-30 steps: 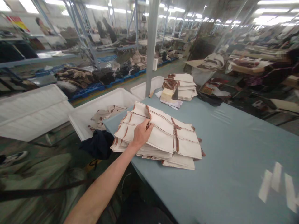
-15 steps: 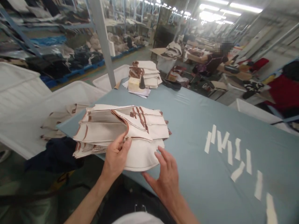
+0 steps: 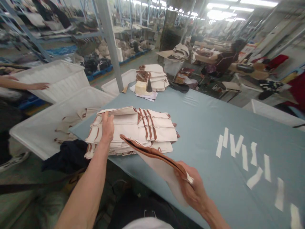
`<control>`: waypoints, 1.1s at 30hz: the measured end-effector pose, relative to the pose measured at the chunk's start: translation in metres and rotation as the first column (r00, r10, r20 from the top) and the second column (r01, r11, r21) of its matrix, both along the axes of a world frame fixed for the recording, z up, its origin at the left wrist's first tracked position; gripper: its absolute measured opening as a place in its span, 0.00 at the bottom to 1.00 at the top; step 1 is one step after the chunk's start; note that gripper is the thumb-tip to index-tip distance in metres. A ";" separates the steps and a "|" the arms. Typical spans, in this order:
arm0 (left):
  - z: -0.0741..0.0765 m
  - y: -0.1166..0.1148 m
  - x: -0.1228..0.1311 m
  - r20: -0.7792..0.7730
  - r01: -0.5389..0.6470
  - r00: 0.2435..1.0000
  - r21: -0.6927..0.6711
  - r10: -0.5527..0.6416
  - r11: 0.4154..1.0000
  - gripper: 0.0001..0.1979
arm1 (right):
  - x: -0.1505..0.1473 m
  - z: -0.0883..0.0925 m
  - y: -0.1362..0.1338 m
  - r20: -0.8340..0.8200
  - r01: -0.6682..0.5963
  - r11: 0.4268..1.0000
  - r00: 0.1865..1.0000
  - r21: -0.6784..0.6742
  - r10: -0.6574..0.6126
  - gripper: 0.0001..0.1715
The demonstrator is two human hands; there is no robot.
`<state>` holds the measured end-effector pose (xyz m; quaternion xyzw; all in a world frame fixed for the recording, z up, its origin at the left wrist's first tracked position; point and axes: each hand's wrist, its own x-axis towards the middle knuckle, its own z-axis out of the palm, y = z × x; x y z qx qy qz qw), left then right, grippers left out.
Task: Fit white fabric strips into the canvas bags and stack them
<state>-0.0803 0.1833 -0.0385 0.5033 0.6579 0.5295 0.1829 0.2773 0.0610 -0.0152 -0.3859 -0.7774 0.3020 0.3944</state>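
My right hand (image 3: 192, 187) grips one end of a cream fabric piece with brown trim (image 3: 157, 162), held tilted over the table's near edge. Its brown-bound edges lie on top, slightly parted, and the cream side hangs below. To the left, my left hand (image 3: 107, 127) reaches onto a stack of similar cream pieces (image 3: 162, 131), its fingers closed at the far left edge of a top piece (image 3: 121, 111) that is partly raised. Brown strips cross the middle of the stack.
The blue-green table (image 3: 197, 127) carries several white strips (image 3: 245, 157) on the right. At its far end stand another cream stack (image 3: 156, 76), a yellowish block (image 3: 141, 87) and a dark cone (image 3: 149, 85). White bins (image 3: 35, 140) line the left, where another person's hand (image 3: 39, 86) shows.
My right hand has taken the cream piece from my left and drawn it right, off the stack. My left hand has moved up and left onto the stack. Another person's arms appear left.
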 end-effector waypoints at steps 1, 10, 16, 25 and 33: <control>-0.004 0.007 -0.004 0.011 -0.048 0.999 0.000 0.048 0.999 0.20 | 0.010 0.007 -0.007 0.014 -0.002 0.997 1.000 -0.075 0.003 0.18; 0.009 -0.080 0.095 0.149 0.297 0.946 -0.035 -0.288 0.954 0.19 | 0.032 0.037 -0.028 0.194 0.100 0.991 0.978 -0.083 -0.082 0.17; 0.027 -0.134 0.147 -0.137 0.488 0.872 0.160 -0.470 0.858 0.10 | 0.035 0.042 -0.026 0.311 0.091 0.996 0.946 0.020 -0.093 0.17; 0.048 -0.147 0.155 0.218 0.501 0.859 -0.182 -0.462 0.846 0.07 | 0.027 0.026 -0.031 0.616 -0.003 0.999 0.787 0.054 -0.031 0.15; 0.020 -0.166 0.149 0.576 0.613 0.748 -0.408 -0.330 0.676 0.17 | 0.010 -0.006 -0.048 0.664 0.044 0.999 0.746 0.021 -0.046 0.14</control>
